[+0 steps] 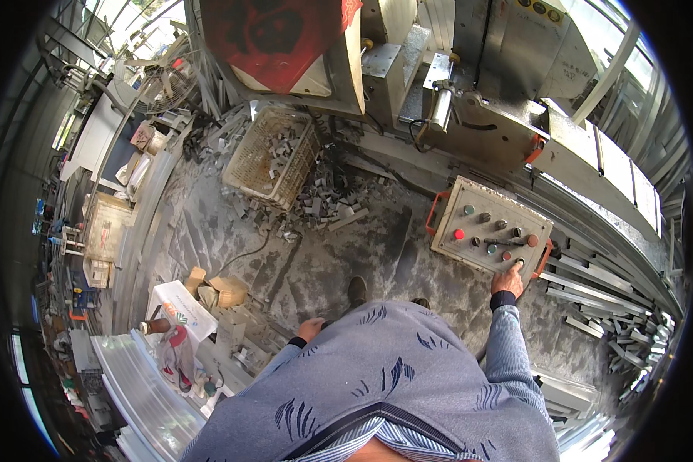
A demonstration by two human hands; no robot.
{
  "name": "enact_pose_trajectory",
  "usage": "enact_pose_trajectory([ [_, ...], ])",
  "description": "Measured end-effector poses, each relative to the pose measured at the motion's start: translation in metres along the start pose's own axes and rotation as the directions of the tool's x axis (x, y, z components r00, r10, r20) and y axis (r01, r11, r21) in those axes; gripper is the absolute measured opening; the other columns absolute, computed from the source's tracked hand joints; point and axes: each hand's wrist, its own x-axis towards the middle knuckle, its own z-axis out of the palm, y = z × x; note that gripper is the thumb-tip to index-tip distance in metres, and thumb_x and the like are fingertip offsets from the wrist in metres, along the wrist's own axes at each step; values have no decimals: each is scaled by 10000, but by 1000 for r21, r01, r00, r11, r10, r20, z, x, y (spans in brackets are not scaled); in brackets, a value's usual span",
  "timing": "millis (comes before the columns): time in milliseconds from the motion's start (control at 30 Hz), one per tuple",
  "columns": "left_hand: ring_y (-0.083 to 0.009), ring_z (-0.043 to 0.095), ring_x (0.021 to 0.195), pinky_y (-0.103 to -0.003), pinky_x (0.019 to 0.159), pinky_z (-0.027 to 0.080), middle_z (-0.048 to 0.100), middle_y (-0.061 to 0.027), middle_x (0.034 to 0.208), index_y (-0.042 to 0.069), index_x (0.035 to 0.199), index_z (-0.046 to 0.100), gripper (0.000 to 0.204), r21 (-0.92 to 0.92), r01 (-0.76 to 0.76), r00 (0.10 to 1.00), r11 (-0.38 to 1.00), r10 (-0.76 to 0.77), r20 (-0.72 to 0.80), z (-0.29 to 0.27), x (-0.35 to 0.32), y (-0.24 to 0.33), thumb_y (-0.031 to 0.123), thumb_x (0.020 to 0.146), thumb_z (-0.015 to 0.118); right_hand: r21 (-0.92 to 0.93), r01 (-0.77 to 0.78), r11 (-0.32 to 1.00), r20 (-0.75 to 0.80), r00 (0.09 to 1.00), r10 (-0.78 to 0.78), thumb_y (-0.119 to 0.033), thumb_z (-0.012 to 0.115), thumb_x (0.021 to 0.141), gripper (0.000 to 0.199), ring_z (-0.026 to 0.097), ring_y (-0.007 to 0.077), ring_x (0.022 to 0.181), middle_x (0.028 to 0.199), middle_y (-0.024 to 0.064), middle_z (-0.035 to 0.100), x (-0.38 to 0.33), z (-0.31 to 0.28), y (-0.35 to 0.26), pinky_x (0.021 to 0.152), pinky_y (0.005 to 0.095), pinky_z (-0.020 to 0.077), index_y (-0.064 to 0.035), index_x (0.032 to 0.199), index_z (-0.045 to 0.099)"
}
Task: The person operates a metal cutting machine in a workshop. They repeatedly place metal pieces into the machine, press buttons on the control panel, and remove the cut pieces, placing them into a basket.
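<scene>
My right hand (507, 282) reaches to the near right corner of a beige control box (483, 202). One outstretched fingertip touches a small dark button or knob there; nothing is visibly gripped. Several knobs and buttons cover the box's top, among them a bright red button (459, 234) and a green one (469, 209). Orange-red handles (436, 213) stick out at its two ends. Down by my left side is my left hand (310, 329), partly behind my body, with its fingers mostly hidden. A small dark patch shows beside it; I cannot make out what it is.
A large metal machine (508, 138) stands ahead. A plastic basket (258, 185) holds metal offcuts, with more scraps (335, 202) strewn around it. Metal bars (604, 281) are stacked right. At left are a white box (183, 308) and cardboard (228, 291). A cable (246, 252) crosses the floor.
</scene>
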Motion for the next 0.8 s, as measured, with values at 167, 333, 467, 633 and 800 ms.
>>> enact_pose_trajectory([
  [167,-240,606,984,-313,829,462,644,-102,1060,95,1026,665,251,-85,-90,993,992,95,63,18,32,-39,232,842,564,44,-16,999,-4,1000,16,-307,684,741,806,642,307,851,919,174,651,1,1,3,758,376,499,-13,1366,269],
  [333,-208,610,952,-308,836,448,661,-119,998,16,1039,639,315,-125,-172,971,977,189,144,10,36,-50,189,777,630,61,65,996,24,997,-67,-327,634,744,599,633,300,852,920,142,649,-15,9,15,755,396,495,-129,1281,458],
  [467,-217,603,971,-322,841,449,649,-147,1021,-2,1078,616,395,-129,-185,965,974,205,161,-8,37,-31,179,731,667,187,53,981,37,997,-62,-326,640,726,628,619,306,893,960,130,642,-33,11,9,786,413,482,-141,1292,440],
  [633,-222,596,999,-341,850,455,641,-168,1043,-8,1079,617,368,-3,-251,963,968,250,104,-11,34,-32,201,779,659,157,34,987,28,999,-39,-299,644,729,696,629,313,855,921,129,649,-26,-3,6,747,416,491,-235,1357,352],
  [800,-240,599,989,-344,829,472,633,-120,1089,58,1057,648,278,-14,-156,981,988,156,116,11,55,-58,266,886,576,33,118,992,80,989,-121,-250,622,739,744,645,299,740,842,151,653,-9,-12,-8,656,390,502,-255,1402,285],
])
